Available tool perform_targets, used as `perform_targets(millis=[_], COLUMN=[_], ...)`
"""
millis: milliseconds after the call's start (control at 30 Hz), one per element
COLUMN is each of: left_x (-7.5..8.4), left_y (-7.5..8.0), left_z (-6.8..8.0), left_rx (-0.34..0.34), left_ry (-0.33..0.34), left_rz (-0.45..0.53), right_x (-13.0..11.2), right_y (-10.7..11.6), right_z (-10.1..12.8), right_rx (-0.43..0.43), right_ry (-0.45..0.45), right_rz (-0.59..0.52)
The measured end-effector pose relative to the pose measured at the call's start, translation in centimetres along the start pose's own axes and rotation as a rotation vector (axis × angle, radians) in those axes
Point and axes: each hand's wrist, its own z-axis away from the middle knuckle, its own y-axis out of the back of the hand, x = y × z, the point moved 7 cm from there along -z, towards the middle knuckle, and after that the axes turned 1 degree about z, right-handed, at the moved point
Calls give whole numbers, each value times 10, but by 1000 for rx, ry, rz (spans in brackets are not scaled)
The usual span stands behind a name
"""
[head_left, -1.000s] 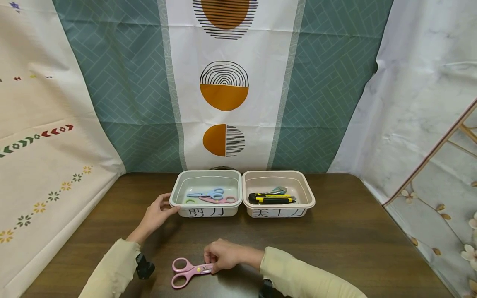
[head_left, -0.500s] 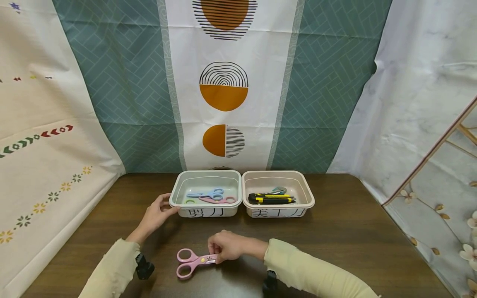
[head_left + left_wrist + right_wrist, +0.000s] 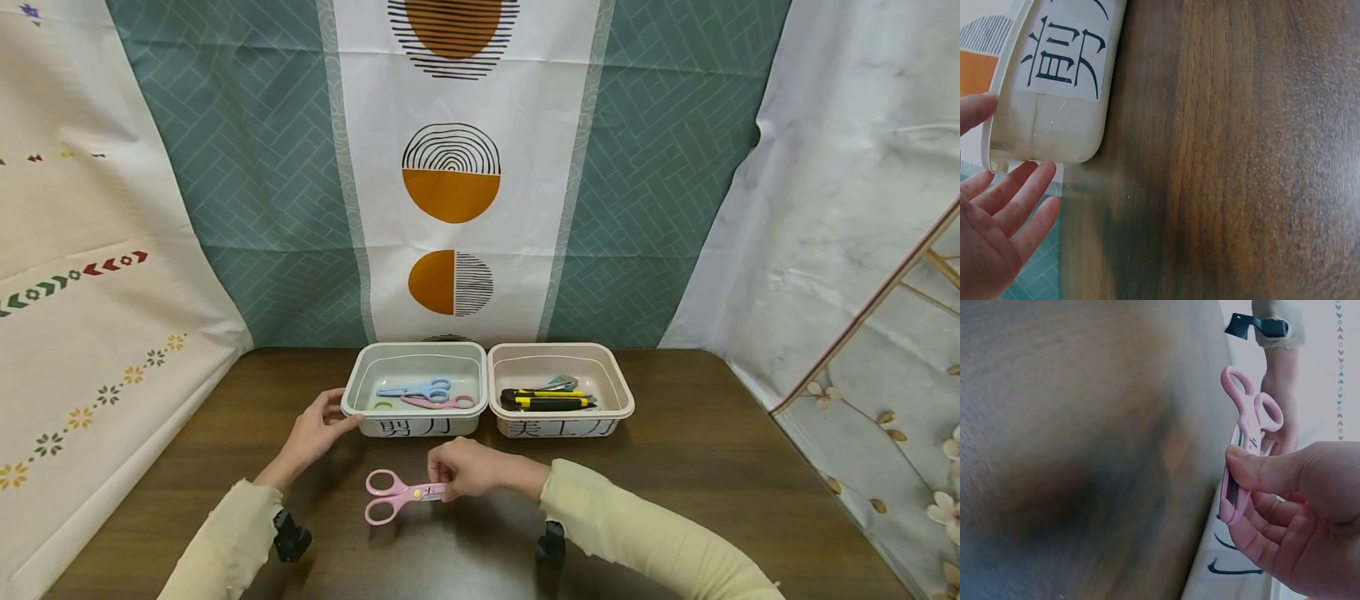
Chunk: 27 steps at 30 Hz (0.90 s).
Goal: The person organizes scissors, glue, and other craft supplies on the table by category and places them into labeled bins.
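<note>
My right hand [image 3: 468, 469] pinches a pair of pink scissors [image 3: 401, 494] by the blade end, above the table. Its handle loops point left, and in the right wrist view the thumb presses on the pink-edged blades of the scissors [image 3: 1246, 425]. My left hand [image 3: 311, 437] touches the left end of a pale green bin [image 3: 420, 363]. In the left wrist view, the thumb meets the rim of the bin [image 3: 1054, 122] and the fairly straight fingers [image 3: 1034, 187] rest by its end wall. Blue scissors [image 3: 416, 391], pink scissors [image 3: 438, 402] and a partly hidden green loop [image 3: 383, 405] lie inside.
A beige bin [image 3: 555, 357] stands right beside the green one, holding yellow-and-black utility knives [image 3: 547, 402] and a teal item [image 3: 564, 382]. Both bins carry character labels. Patterned cloths hang behind and at both sides of the brown wooden table [image 3: 712, 483].
My right hand has carried the pink scissors away from the near table edge, toward the bins and slightly right. My left hand has stayed at the green bin.
</note>
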Motion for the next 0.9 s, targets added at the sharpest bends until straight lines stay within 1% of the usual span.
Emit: perform_targets(millis=[233, 500, 733, 900], left_x=[1, 0, -1, -1], left_y=[0, -1, -1, -1], left_z=[0, -1, 0, -1], left_rx=[3, 1, -3, -3], left_ry=[-1, 6, 5, -4], left_rz=[-1, -8, -9, -15], right_x=[2, 6, 11, 15], right_y=[14, 27, 47, 60], right_z=[-2, -8, -13, -15], right_rx=[23, 30, 118, 160], right_ry=[10, 17, 24, 9], right_rz=[3, 12, 36, 11])
